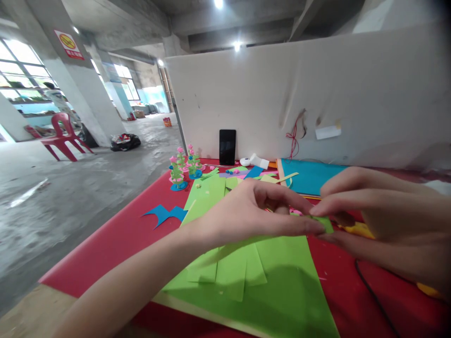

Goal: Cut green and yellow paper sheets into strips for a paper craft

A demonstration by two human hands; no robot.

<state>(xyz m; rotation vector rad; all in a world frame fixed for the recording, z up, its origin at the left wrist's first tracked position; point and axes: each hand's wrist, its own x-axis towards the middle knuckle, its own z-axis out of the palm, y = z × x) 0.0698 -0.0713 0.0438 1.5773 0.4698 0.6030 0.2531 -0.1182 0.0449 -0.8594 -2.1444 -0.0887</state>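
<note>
My left hand (pixel 253 211) and my right hand (pixel 380 216) meet above the red table (pixel 116 239). Both pinch a small green paper piece (pixel 326 224) between thumb and fingers. Under the hands lies a large green paper sheet (pixel 282 286) with several cut green strips (pixel 229 272) on top of it. More green paper (pixel 207 192) lies behind my left hand.
Small paper flower models (pixel 183 169) stand at the table's far left. A black phone (pixel 227 146) leans on the white partition (pixel 317 94). Blue sheets (pixel 310 176), a blue paper scrap (pixel 165 214), a black cable (pixel 373 295) and yellow bits (pixel 359 229) lie around. A red chair (pixel 61 136) stands far left.
</note>
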